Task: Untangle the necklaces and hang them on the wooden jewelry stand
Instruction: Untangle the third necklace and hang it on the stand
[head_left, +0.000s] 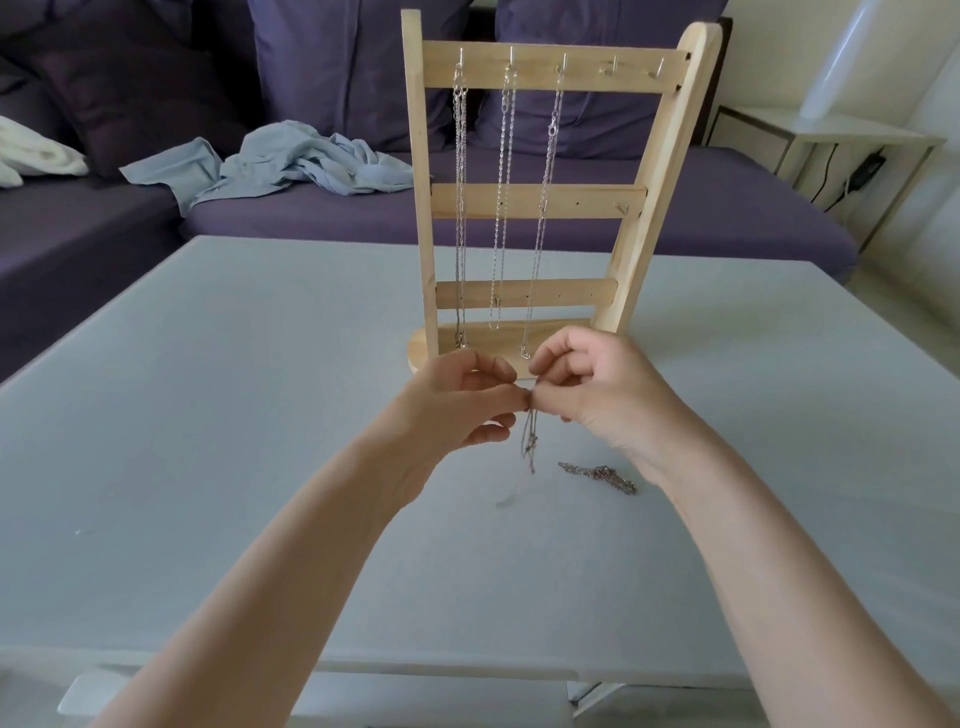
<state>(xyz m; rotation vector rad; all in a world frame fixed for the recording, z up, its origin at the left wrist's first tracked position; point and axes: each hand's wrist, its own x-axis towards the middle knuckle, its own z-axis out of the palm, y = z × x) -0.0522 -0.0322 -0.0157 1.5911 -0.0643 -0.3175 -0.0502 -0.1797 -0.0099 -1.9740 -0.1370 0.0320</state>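
Left hand: the left hand (457, 400) is raised above the pale grey worktop (208, 415), fingers curled, thumb and forefinger pinching the top of a thin silver chain necklace (531, 439).
Right hand: the right hand (587, 384) meets it fingertip to fingertip, fingers curled, pinching the same thin chain at the same spot.
Held necklace: it hangs down from the pinch between the two hands, with a small knot or clasp partway down; its lower end is blurred just above the worktop.
Loose necklace: a darker tangled metal chain (597, 475) lies flat on the worktop, just beside the right wrist and apart from the held chain.
Stand: a light wooden jewelry stand (535, 202) with three crossbars and small metal hooks stands upright on the worktop right behind the hands.
Hung necklaces: three silver chains hang from the top bar's three leftmost hooks, the left chain (460, 208), the middle chain (501, 208) and the right chain (543, 208); the two rightmost hooks carry nothing.
Background: a purple sofa (727, 218) sits behind the worktop, with a crumpled light blue cloth (291, 161) on its seat and a white side table (841, 135) to the right.
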